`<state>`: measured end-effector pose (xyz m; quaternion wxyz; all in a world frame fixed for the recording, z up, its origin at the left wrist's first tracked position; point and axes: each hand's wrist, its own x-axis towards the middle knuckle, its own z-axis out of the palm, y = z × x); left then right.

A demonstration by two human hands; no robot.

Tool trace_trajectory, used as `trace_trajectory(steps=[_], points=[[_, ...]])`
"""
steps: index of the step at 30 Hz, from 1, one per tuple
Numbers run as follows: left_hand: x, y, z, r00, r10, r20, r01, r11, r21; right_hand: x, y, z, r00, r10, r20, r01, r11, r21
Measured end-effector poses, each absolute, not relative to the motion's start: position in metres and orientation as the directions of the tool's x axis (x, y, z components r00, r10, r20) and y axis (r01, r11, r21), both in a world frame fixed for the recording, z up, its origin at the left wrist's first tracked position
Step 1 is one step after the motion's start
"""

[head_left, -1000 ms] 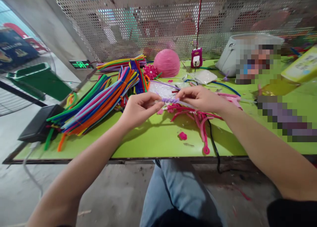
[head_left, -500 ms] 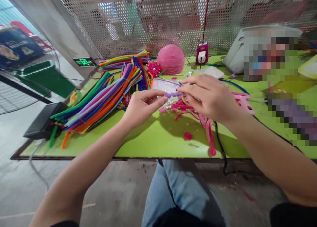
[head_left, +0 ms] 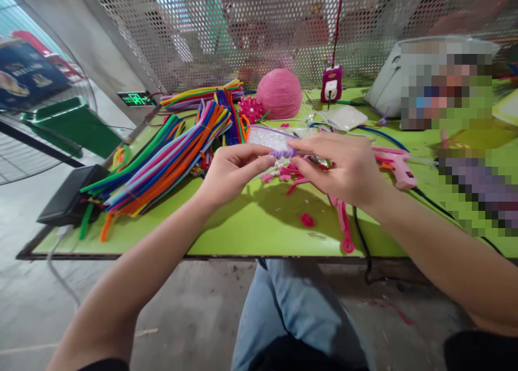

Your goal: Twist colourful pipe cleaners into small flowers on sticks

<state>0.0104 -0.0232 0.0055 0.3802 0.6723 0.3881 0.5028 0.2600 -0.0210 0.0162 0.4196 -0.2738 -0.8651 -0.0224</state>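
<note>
Both hands meet above the green table on a short coil of purple pipe cleaner. My left hand pinches its left end between thumb and fingers. My right hand closes its fingertips on the right end, with the loose purple strand running back past the hand. Bent pink pipe cleaners lie on the table just under the hands.
A big bundle of coloured pipe cleaners lies to the left. A pink yarn ball, a pink flower and a plugged-in charger stand at the back by the perforated metal screen. A pink glue gun lies right.
My right hand has turned over the purple coil and dropped a little, its fingers now curled lower on the strand. The view shifted slightly right and down.
</note>
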Motion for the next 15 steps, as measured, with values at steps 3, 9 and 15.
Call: trace_trajectory(steps=[3,9,15], points=[[0.011,-0.025,0.005,0.197,0.89,0.41,0.171,-0.443,0.88,0.261,-0.022,0.017,-0.53,0.523,0.668,0.574,0.8,-0.171],[0.004,-0.024,-0.002,0.344,0.629,0.697,0.383,-0.772,0.508,0.268,-0.02,0.022,-0.655,0.47,0.592,0.607,0.794,0.042],[0.004,-0.023,-0.007,0.509,0.399,0.763,0.438,-0.883,0.169,0.268,-0.025,0.028,-0.788,0.461,0.408,0.593,0.747,0.301]])
